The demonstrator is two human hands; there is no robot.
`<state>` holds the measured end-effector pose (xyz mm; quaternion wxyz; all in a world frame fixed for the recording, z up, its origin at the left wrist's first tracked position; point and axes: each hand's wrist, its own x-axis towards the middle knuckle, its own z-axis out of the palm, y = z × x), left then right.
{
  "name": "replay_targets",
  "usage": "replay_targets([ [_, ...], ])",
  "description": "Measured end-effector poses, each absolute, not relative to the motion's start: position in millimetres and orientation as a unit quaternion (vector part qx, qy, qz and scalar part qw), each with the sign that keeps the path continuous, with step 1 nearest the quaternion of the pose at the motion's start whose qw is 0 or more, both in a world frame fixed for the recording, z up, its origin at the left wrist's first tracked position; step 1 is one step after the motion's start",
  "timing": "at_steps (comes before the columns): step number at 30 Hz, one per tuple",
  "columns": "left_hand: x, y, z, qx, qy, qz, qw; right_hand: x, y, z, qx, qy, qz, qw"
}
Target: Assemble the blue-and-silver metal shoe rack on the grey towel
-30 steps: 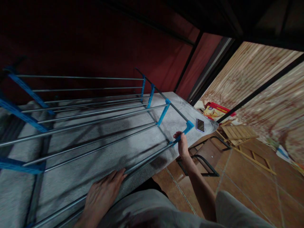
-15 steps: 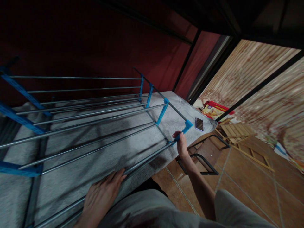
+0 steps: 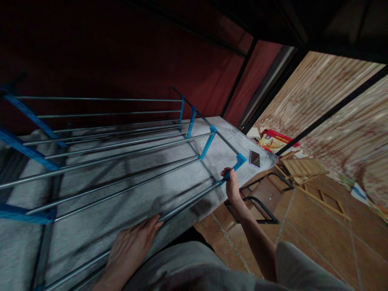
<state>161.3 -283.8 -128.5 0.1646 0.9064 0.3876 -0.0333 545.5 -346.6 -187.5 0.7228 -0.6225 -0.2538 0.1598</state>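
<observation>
A rack of grey metal tubes (image 3: pixel 121 155) joined by blue plastic brackets lies across the table. My right hand (image 3: pixel 233 186) grips the blue end bracket (image 3: pixel 240 160) at the rack's near right corner, its thumb along the outside and its fingertips on the inner side. Lower down and to the left, my left hand (image 3: pixel 133 244) lies over the near metal tube (image 3: pixel 188 202), its fingers curled across it and their tips partly hidden. Further blue brackets (image 3: pixel 207 144) stand along the right end, and others (image 3: pixel 27 151) at the left end.
A grey cloth (image 3: pixel 224 125) covers the table, and a phone (image 3: pixel 255 159) lies near its right edge. Beside the table stands a black-framed chair (image 3: pixel 263 198) on the tiled floor (image 3: pixel 312 234). A red and yellow box (image 3: pixel 274 139) and wooden pieces (image 3: pixel 303 167) are beyond. A dark red wall rises behind.
Both hands stay in nearly the same places on the rack. The view has shifted very slightly, and the rack's left end appears a few pixels further right.
</observation>
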Motion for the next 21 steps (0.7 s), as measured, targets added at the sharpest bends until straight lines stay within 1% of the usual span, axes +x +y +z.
replay_targets([
  [6,161,-279,-143,0.892,0.400,-0.014,0.212,544,-348,-187,-0.629,-0.250,0.157,0.719],
  [9,162,-277,-154,0.884,0.401,-0.025,0.237,542,-347,-184,-0.624,-0.246,0.155,0.725],
  [12,164,-277,-159,0.885,0.402,-0.023,0.235,541,-345,-181,-0.617,-0.240,0.154,0.733],
  [18,166,-293,-140,0.885,0.417,0.010,0.205,543,-355,-181,-0.626,-0.237,0.161,0.726],
  [21,166,-298,-131,0.892,0.401,0.018,0.209,551,-356,-186,-0.637,-0.243,0.149,0.717],
])
